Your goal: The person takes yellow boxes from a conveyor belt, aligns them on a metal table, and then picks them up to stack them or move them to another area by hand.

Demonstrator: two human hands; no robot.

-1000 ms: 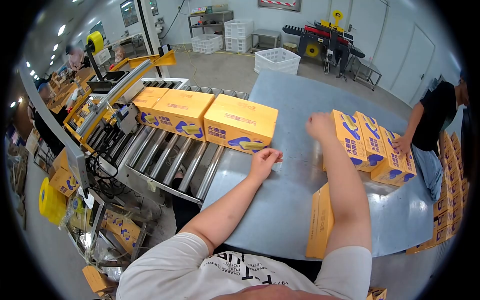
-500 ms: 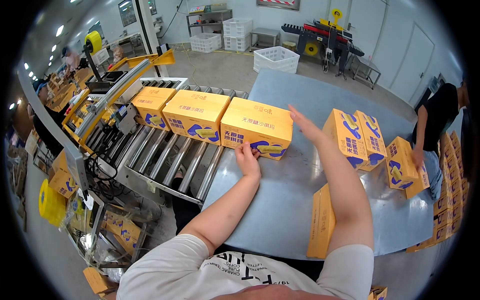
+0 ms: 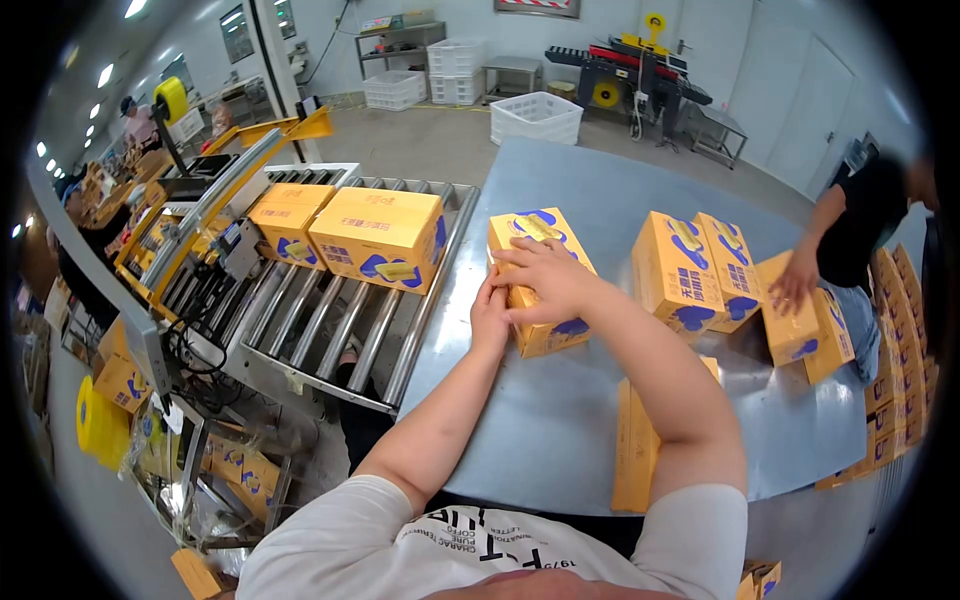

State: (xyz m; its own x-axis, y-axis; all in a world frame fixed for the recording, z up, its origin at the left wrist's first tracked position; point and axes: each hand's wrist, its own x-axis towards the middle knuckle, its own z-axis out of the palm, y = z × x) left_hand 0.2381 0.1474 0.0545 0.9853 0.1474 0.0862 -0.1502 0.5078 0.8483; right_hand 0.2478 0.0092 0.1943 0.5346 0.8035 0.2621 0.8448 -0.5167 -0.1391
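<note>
The box (image 3: 556, 240) stands left of centre on the worktop (image 3: 555, 420), the right hand (image 3: 545, 280) spread unclenched over it and the left hand (image 3: 490, 320) at its left edge, whose grip I cannot tell behind overlapping fingers, so uneven pressure could perhaps tip it, its left side being partly hidden.

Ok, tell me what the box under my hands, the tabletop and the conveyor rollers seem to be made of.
Box: likely cardboard, printed, fairly matte; flat panels and crisp folded edges suggest it.
Tabletop: apparently sheet metal, perhaps stainless steel, given its grey, softly reflective surface.
Rollers: probably smooth, polished metal, judging by bright streaks along them.
</note>
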